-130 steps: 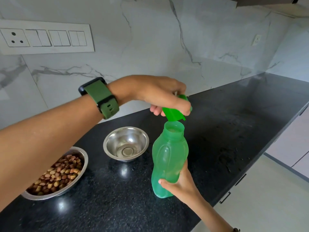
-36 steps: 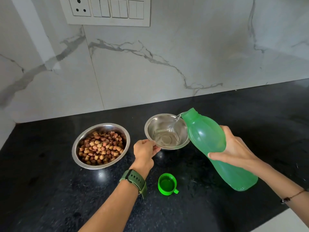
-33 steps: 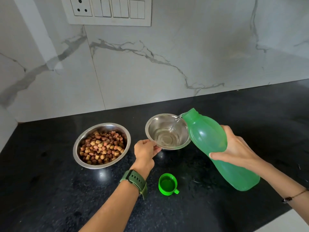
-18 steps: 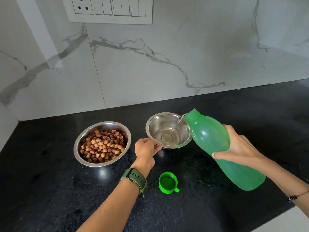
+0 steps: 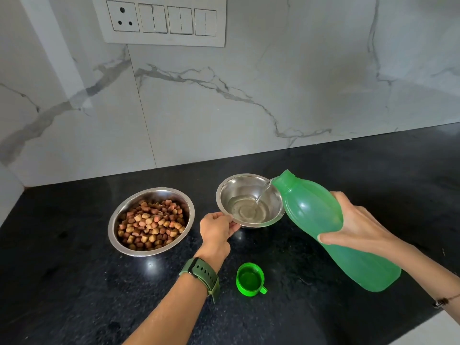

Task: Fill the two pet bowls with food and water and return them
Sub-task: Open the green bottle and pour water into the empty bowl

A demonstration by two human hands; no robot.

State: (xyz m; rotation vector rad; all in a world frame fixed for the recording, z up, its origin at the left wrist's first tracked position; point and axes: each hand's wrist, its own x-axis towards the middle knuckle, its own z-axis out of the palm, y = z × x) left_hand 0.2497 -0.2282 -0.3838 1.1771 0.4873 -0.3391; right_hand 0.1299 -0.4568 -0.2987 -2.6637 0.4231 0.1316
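Observation:
Two steel bowls stand on the black counter [image 5: 74, 290]. The larger bowl [image 5: 151, 221] on the left is full of brown kibble. The smaller bowl [image 5: 250, 200] to its right holds a shallow pool of water. My left hand [image 5: 216, 231] pinches the small bowl's near-left rim. My right hand [image 5: 358, 226] grips a green plastic bottle [image 5: 328, 227], tilted with its open mouth over the bowl's right rim. A thin stream of water runs from the mouth into the bowl. The bottle's green cap [image 5: 250, 279] lies upside down on the counter in front of the small bowl.
A white marble backsplash rises behind the counter, with a white switch and socket panel [image 5: 164, 21] high on it. The counter's front edge and a strip of pale floor [image 5: 428, 329] show at the bottom right.
The cap came off the bottle and now lies on the counter. In the last second the bottle has tipped slightly further and the water in the small bowl has risen.

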